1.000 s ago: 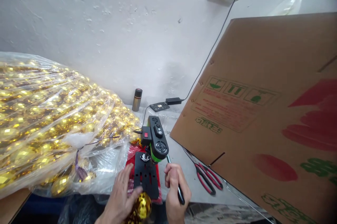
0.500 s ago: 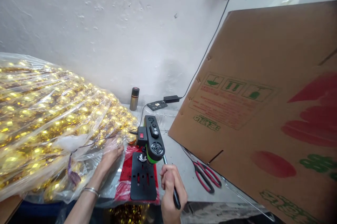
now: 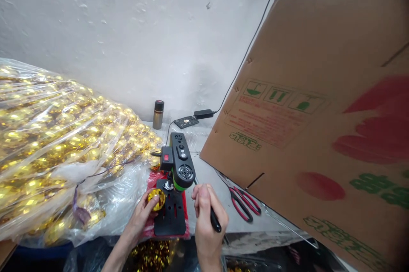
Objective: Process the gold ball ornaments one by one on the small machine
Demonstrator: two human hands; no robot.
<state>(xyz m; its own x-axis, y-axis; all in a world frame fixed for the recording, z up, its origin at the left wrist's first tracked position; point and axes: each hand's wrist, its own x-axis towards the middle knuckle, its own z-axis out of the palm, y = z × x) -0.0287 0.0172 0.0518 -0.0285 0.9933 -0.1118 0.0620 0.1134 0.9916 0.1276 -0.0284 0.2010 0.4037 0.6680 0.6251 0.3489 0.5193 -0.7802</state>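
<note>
My left hand [image 3: 142,211] grips a gold mirrored ball [image 3: 157,198] between thumb and fingers, at the left edge of a black slotted base plate [image 3: 170,220]. Over the plate stands a small black machine [image 3: 182,159] with round grilles, a green band and a red switch. My right hand [image 3: 207,214] is closed around a black-handled metal rod [image 3: 215,222] just right of the machine. The rod's far end runs towards the machine; whether it joins it I cannot tell. A clear plastic bag [image 3: 119,189] full of similar gold balls lies left of my left hand.
Red-handled scissors [image 3: 244,204] lie to the right, beside a large tilted cardboard box [image 3: 287,106]. A small spray can [image 3: 158,114], a dark flat panel [image 3: 186,122] and a power adapter [image 3: 203,113] sit near the wall. Gold glitter pieces [image 3: 152,255] show below the table edge.
My left hand has come out from the bag and moved right to the base plate, now with a gold ball in it. My right hand still grips the rod. The view has shifted slightly.
</note>
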